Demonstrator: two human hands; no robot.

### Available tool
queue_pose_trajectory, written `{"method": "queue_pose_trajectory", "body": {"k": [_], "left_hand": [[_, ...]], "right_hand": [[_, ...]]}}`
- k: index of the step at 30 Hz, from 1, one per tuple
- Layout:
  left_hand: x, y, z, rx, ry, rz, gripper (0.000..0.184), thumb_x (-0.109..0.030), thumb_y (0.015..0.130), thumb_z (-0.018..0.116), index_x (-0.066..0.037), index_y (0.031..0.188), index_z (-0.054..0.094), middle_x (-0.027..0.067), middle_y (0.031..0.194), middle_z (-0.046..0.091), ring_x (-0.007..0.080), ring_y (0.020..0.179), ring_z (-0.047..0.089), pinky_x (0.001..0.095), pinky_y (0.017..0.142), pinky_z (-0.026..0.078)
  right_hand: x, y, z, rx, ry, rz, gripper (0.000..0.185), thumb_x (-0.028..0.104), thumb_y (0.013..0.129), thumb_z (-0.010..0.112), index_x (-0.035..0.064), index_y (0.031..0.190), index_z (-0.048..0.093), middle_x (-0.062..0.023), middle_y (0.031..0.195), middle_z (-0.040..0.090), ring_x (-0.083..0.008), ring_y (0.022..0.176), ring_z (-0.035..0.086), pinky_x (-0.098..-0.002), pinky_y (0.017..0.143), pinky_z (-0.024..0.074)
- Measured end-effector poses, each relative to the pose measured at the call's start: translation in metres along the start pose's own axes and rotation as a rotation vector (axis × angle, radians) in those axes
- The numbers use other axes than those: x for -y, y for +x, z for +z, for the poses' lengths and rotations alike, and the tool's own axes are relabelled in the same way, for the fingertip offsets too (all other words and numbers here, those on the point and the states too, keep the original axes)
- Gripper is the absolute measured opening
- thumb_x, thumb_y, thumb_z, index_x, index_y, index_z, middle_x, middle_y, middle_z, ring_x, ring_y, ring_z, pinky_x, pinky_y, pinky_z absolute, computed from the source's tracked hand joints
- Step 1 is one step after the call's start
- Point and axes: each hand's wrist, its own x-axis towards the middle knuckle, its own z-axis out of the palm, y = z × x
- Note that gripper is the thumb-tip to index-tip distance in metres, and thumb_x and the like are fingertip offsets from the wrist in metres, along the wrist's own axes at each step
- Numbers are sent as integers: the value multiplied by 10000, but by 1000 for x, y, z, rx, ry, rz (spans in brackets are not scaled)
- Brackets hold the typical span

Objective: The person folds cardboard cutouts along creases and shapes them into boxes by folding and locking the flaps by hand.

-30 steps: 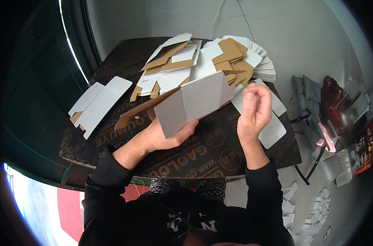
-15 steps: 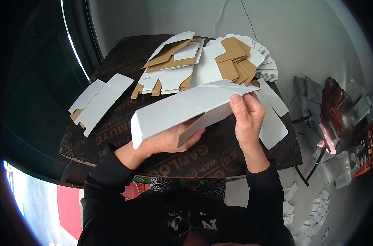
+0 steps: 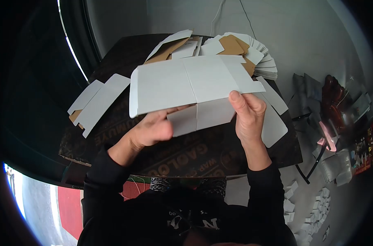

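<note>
A white cardboard box [image 3: 166, 84], partly folded, is held up above the dark table, its broad panel tilted toward me and a side panel folded down along the near edge. My right hand [image 3: 248, 115] pinches its right end, thumb on the near edge and fingers behind. At the lower left, my left hand [image 3: 151, 130] holds the box by the open side, with some fingers tucked under the broad panel and partly hidden; the nearest fingertip is slightly blurred. Beyond the box lie flat white-and-brown box blanks [image 3: 170, 47].
A fanned stack of blanks [image 3: 266, 65] sits at the back right of the dark printed table [image 3: 186, 153]. Single blanks lie left [image 3: 102, 100] and right [image 3: 274, 127]. Small white boxes [image 3: 317, 211] cover the floor at right, near a folded chair [image 3: 311, 168].
The box has turned its broad panel more toward me and risen at the left. My left hand has shifted left and up along its lower edge; my right hand keeps its pinch.
</note>
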Motion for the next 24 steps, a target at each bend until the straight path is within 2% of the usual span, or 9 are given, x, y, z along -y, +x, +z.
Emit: {"method": "queue_pose_trajectory", "body": {"k": [1, 2, 6, 7, 11, 12, 16, 21, 24], "left_hand": [[4, 1, 6, -223, -218, -76, 877, -459, 794, 803, 50, 1405, 433, 260, 1358, 512, 266, 1213, 552, 437, 1045, 411], [0, 5, 12, -227, -219, -73, 877, -459, 794, 803, 50, 1405, 433, 260, 1358, 512, 266, 1213, 552, 437, 1045, 411], [-12, 17, 24, -450, -205, -174, 547, -315, 898, 734, 56, 1261, 563, 231, 1163, 643, 214, 973, 667, 328, 841, 541], [-12, 18, 24, -449, -206, -173, 547, -315, 898, 734, 56, 1261, 563, 231, 1163, 643, 214, 973, 667, 328, 841, 541], [-5, 15, 22, -498, 28, -240, 257, -207, 981, 627, 45, 969, 673, 85, 796, 682, 108, 628, 612, 173, 560, 479], [-3, 14, 22, -499, 30, -240, 257, -207, 981, 627, 45, 969, 673, 85, 796, 682, 108, 628, 612, 173, 560, 479], [7, 10, 26, -457, 304, -52, 351, -233, 1000, 600, 10, 757, 672, -15, 583, 547, 62, 498, 458, 173, 442, 365], [14, 8, 39, -476, 374, 55, 373, -240, 1002, 600, -13, 710, 650, -38, 556, 474, 57, 496, 386, 199, 442, 331], [15, 7, 36, -466, 343, 39, 351, -241, 1001, 601, -10, 746, 672, -32, 570, 497, 60, 507, 414, 195, 453, 354]], "right_hand": [[-1, 0, 0, 11, -3, 5, 318, 114, 906, 672, 17, 636, 536, 47, 626, 465, -64, 619, 357, -194, 617, 313], [0, 0, 1, 16, -3, 6, 318, 114, 906, 672, 17, 636, 536, 47, 626, 465, -64, 619, 357, -194, 617, 313], [3, -5, 6, 33, -80, 32, 286, 85, 901, 677, 6, 648, 570, 45, 616, 477, -65, 616, 383, -196, 618, 338], [3, -5, 7, 34, -81, 31, 286, 85, 901, 677, 6, 648, 570, 45, 616, 477, -65, 616, 383, -196, 618, 338], [0, -5, 11, -6, -142, -68, 317, 107, 858, 729, 2, 619, 549, 36, 540, 441, -94, 527, 340, -235, 499, 324], [-1, -5, 12, -5, -140, -68, 317, 107, 858, 729, 2, 619, 549, 36, 540, 441, -94, 527, 340, -235, 499, 324], [-6, -8, 14, -6, -470, -312, 159, 100, 877, 716, -37, 870, 636, -17, 780, 614, -88, 634, 474, -216, 628, 424], [-7, -10, 24, -38, -500, -305, 201, 113, 856, 743, -40, 908, 624, -47, 843, 627, -114, 714, 517, -243, 678, 455], [-4, -12, 26, -16, -397, -236, 191, 120, 883, 715, -41, 923, 620, -46, 819, 614, -121, 750, 516, -255, 689, 451]]}}
